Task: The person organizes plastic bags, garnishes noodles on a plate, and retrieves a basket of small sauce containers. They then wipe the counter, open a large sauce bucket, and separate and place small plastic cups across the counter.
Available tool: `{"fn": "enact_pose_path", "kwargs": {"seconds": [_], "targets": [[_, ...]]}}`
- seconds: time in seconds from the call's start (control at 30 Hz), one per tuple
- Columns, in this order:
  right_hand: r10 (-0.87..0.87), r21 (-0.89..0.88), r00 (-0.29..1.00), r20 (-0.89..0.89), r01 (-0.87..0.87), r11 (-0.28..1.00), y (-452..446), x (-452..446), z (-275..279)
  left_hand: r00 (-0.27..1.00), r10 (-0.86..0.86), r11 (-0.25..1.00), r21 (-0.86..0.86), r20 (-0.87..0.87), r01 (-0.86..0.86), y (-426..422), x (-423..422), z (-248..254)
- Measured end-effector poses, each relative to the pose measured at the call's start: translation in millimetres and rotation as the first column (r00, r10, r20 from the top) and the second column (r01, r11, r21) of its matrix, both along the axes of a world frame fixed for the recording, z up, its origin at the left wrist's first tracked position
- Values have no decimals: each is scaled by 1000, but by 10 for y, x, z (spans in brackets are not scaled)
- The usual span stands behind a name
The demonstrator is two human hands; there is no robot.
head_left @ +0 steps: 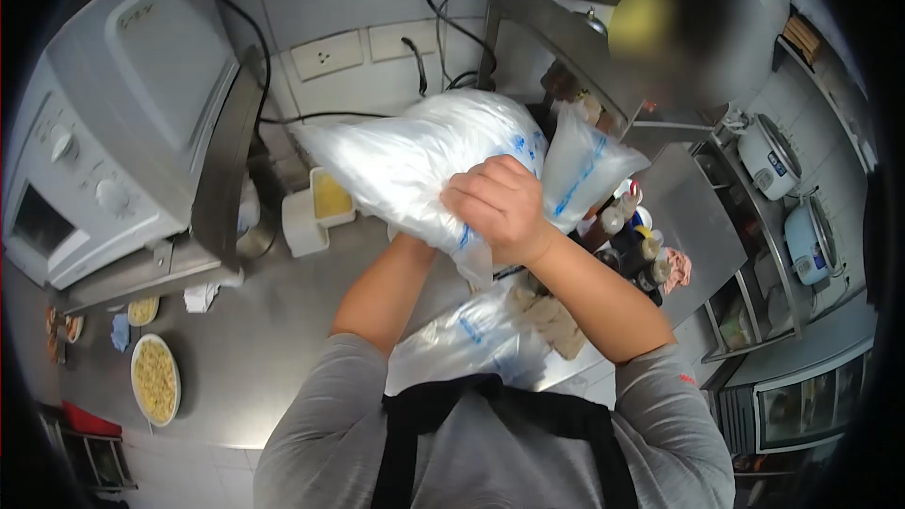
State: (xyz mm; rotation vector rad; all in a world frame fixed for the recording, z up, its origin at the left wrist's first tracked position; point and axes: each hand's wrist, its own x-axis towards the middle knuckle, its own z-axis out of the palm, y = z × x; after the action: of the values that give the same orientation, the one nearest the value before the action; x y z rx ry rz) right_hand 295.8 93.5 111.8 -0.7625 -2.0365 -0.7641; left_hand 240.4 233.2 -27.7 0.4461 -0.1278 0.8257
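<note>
A large, bulging clear plastic bag [396,155] with blue print is held up in front of me over the counter. My right hand [500,207] is closed around its gathered lower part, knuckles facing me. My left forearm reaches up behind the same bag, which hides that hand and its fingers. Close on the right stands another plastic bag [584,170] with blue lettering. Below my arms, against my apron, lies a further clear bag [471,339] with blue print. Beside it is a crumpled brownish cloth [554,320].
A white microwave [113,141] sits on a metal shelf at left. On the steel counter [273,349] are a bowl of pale food [156,379] and a container with yellow contents [332,198]. Several bottles [627,245] stand at right. Rice cookers [768,158] occupy the right shelving.
</note>
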Motion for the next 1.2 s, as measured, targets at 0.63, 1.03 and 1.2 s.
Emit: {"fn": "enact_pose_path", "kwargs": {"seconds": [0.63, 1.03, 1.2], "targets": [[-422, -254, 606, -675, 346, 903, 1152, 1118, -612, 969, -14, 998, -63, -247, -2, 804, 978, -355], [-504, -342, 417, -756, 405, 848, 1243, 1202, -596, 884, 229, 970, 15, -408, -244, 757, 1293, -469], [-495, -51, 632, -596, 585, 809, 1217, 1156, -455, 602, 397, 914, 237, -692, -330, 588, 1134, -309]]}}
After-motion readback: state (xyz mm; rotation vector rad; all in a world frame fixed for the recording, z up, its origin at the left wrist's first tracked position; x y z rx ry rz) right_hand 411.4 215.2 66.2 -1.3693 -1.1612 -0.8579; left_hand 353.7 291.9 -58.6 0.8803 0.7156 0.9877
